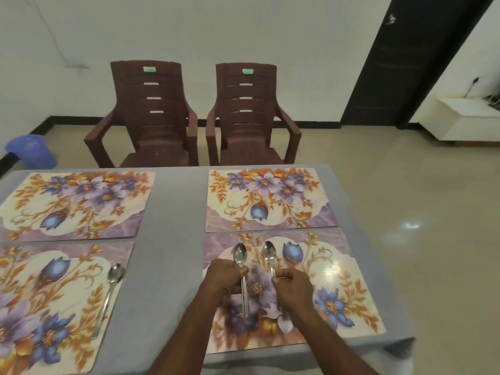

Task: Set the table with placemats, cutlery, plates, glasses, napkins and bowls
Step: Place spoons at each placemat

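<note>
- left hand (226, 276) grips left spoon (240, 259), bowl poking past knuckles
- right hand (293, 284) pinches right spoon (269, 253) over near-right placemat (351, 307)

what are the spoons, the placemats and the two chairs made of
The spoons, one in the left hand, one in the right hand: polished metal, probably steel, going by the mirror-like bowls. Placemats: likely plastic or laminate, since the printed flowers carry a glossy glare patch. Chairs: moulded brown plastic, with a slotted one-piece back.
</note>
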